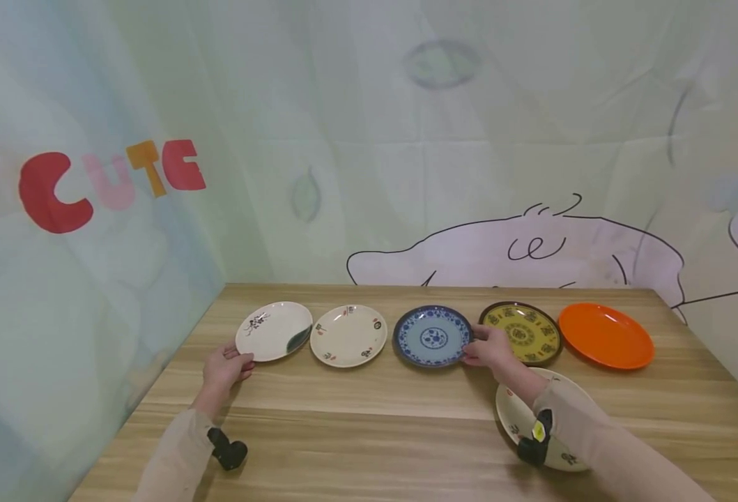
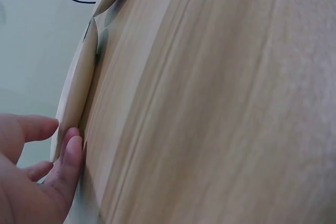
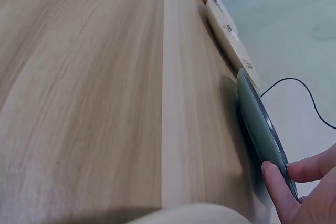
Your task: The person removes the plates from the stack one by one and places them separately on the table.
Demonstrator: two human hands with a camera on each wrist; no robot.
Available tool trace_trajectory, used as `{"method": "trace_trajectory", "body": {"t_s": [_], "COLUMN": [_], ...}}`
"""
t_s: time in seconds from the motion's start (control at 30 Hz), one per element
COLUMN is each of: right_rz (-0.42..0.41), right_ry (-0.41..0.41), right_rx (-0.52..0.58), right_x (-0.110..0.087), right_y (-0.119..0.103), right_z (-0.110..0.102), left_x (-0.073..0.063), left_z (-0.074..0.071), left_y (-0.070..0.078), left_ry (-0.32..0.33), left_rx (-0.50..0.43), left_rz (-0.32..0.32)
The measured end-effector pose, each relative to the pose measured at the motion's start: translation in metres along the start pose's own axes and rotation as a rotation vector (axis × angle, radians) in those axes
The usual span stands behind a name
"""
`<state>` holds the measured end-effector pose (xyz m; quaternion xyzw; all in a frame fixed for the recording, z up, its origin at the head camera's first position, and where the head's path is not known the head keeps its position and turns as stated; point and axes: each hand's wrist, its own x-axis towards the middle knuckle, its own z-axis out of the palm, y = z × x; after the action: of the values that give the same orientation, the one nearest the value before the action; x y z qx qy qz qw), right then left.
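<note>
My left hand holds the near left rim of a white plate with a dark floral sprig and a green edge patch, at the left end of a row. In the left wrist view, fingers lie against its underside. My right hand pinches the right rim of a blue-and-white patterned plate, thumb and finger on opposite faces. In the right wrist view that blue plate appears slightly raised, with shadow beneath. Between the held plates sits a cream plate with small motifs, touched by neither hand.
A dark-rimmed yellow patterned plate and an orange oval plate continue the row rightward. Under my right forearm lies another cream plate, partly hidden. The wooden table meets a printed curtain at the back.
</note>
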<state>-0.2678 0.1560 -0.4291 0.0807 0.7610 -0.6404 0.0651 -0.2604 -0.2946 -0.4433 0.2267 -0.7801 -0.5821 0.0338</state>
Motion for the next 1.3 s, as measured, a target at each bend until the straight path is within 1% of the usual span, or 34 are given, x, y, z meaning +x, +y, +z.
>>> {"method": "trace_trajectory", "body": {"t_s": [0.27,0.57,0.7,0.9,1.13,1.3], "right_rz": [0.013,0.047,0.043,0.033,0.015,-0.008], "right_ry": [0.017,0.053,0.061,0.061,0.038,0.005], "right_rx": [0.064,0.077,0.105,0.119,0.053,-0.040], "right_x": [0.0018,0.0085,0.0097,0.0087,0.0082,0.0091], "right_y": [-0.0047,-0.0067,-0.0053,-0.0048,0.0001,0.0008], "right_z": [0.0001,0.0026,0.0044,0.0064,0.0072,0.0044], "left_x": [0.0000,-0.0028,-0.0037,-0.0006,0.0021,0.0015], "left_z": [-0.0009,-0.0031,-0.0040,-0.0047,-0.0065,-0.0069], "left_y": [0.0004,0.0032,0.0040,0.0021,0.0004,0.0011], "left_ry": [-0.005,-0.023,-0.032,-0.032,-0.031,-0.031], "left_rx": [0.010,0.000,-0.010,-0.008,0.010,0.030], "left_rz": [-0.001,0.007,0.017,0.020,0.010,0.007]}}
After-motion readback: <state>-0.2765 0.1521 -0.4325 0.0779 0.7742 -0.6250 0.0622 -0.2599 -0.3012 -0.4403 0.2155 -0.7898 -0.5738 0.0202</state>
